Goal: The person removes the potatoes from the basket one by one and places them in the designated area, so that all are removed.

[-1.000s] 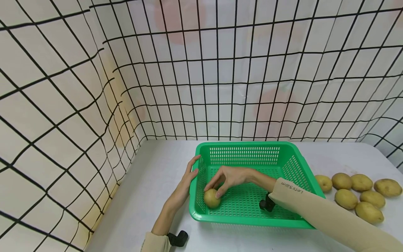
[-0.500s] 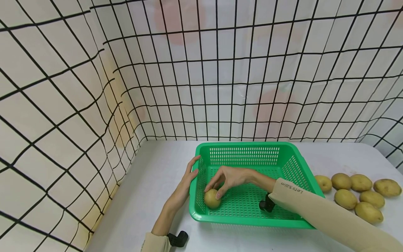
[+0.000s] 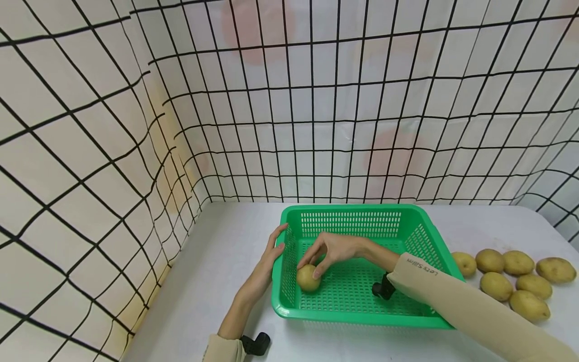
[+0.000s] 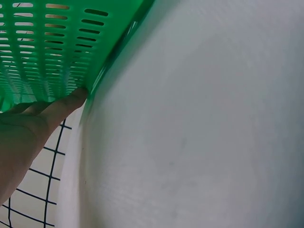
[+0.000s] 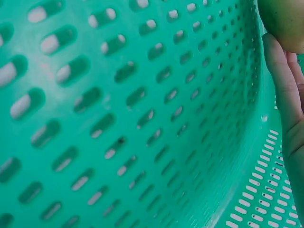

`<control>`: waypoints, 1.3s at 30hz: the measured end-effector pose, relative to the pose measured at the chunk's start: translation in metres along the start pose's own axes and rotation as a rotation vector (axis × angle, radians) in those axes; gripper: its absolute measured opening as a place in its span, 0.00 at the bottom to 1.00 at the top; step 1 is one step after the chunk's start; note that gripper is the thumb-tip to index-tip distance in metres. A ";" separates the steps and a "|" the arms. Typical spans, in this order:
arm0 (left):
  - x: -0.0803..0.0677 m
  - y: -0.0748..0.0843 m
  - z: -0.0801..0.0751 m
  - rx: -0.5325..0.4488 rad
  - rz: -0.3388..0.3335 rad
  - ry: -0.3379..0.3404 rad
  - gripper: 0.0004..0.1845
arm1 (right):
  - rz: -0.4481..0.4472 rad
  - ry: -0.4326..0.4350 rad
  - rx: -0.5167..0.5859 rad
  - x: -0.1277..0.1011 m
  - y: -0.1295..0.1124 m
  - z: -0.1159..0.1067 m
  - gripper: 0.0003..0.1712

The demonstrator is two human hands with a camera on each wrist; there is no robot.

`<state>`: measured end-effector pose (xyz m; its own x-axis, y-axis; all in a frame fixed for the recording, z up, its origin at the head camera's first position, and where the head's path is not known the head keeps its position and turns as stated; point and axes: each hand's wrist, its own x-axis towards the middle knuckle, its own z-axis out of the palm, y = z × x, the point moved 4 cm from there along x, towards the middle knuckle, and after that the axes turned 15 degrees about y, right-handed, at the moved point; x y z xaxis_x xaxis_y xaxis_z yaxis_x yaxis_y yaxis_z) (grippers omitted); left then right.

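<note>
A green slotted basket (image 3: 353,207) stands on the white table. Inside it, near the left wall, my right hand (image 3: 323,254) curls its fingers over a yellow potato (image 3: 308,278) and grips it from above. The right wrist view shows the potato (image 5: 285,21) at the top right, fingers (image 5: 284,90) beside it, and the basket wall (image 5: 118,118) close by. My left hand (image 3: 273,250) lies with straight fingers against the basket's outer left wall. The left wrist view shows those fingers (image 4: 57,107) touching the wall (image 4: 52,52) near its base.
Several more potatoes (image 3: 515,281) lie on the table (image 3: 226,261) to the right of the basket. A sheet with a black grid (image 3: 289,125) closes off the back and left sides. A beige sleeve (image 3: 470,306) crosses the basket's front right rim.
The right hand has moved the potato a little up and to the right inside the basket. The left hand has stayed on the basket wall.
</note>
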<state>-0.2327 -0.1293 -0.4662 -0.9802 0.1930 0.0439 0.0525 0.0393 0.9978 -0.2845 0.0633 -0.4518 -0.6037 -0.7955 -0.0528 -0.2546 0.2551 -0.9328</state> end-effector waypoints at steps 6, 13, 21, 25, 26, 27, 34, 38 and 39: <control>-0.001 -0.002 0.001 -0.019 0.001 0.000 0.26 | -0.008 0.024 -0.018 -0.001 0.001 -0.004 0.24; -0.001 -0.001 0.003 -0.020 0.001 -0.004 0.26 | 0.003 0.043 -0.007 -0.003 0.003 -0.009 0.24; -0.001 -0.002 0.003 -0.003 0.000 -0.008 0.26 | -0.013 0.062 -0.003 -0.006 0.001 -0.015 0.23; -0.001 -0.002 0.001 0.004 -0.005 -0.004 0.26 | -0.020 0.073 -0.003 -0.006 -0.002 -0.019 0.24; -0.001 -0.002 0.000 0.005 -0.005 -0.002 0.26 | -0.018 0.079 -0.006 -0.006 -0.003 -0.021 0.24; 0.000 -0.002 0.000 0.007 -0.007 0.000 0.26 | -0.019 0.083 -0.009 -0.006 -0.005 -0.022 0.24; 0.000 -0.001 -0.001 0.012 -0.006 0.010 0.26 | -0.049 0.109 0.002 -0.007 -0.014 -0.033 0.25; 0.000 0.000 -0.001 0.013 0.000 0.015 0.26 | -0.082 0.124 0.011 -0.010 -0.020 -0.040 0.24; 0.000 0.000 -0.001 0.013 0.001 0.015 0.26 | -0.081 0.131 0.009 -0.011 -0.021 -0.042 0.25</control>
<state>-0.2330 -0.1299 -0.4659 -0.9829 0.1784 0.0460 0.0562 0.0522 0.9971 -0.3042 0.0900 -0.4163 -0.6750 -0.7346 0.0688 -0.2996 0.1876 -0.9354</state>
